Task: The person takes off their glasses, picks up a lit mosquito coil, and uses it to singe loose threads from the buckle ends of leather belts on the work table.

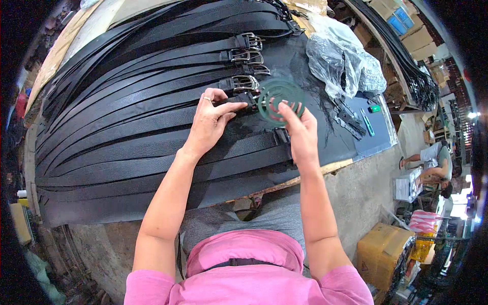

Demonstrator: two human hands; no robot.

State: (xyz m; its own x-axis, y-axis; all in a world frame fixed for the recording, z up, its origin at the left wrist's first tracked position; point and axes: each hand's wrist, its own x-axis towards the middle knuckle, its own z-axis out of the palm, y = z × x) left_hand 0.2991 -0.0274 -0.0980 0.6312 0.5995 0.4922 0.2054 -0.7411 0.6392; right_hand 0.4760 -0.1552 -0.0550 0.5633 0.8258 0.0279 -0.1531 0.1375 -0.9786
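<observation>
Many black leather belts lie side by side on the dark work surface, their metal buckles toward the right. My left hand, with a ring on one finger, pinches a black belt close to its buckle end. Just right of it, my right hand has its fingers closed on a round, see-through green roll, which looks like a roll of tape or film. The roll partly covers the belt's buckle. Nearer to me, another belt end lies below the right wrist's level.
Crumpled clear plastic bags sit at the table's far right. Near them are dark metal tools, a teal cutter and a small green item. A cardboard box stands on the floor. Another person sits at right.
</observation>
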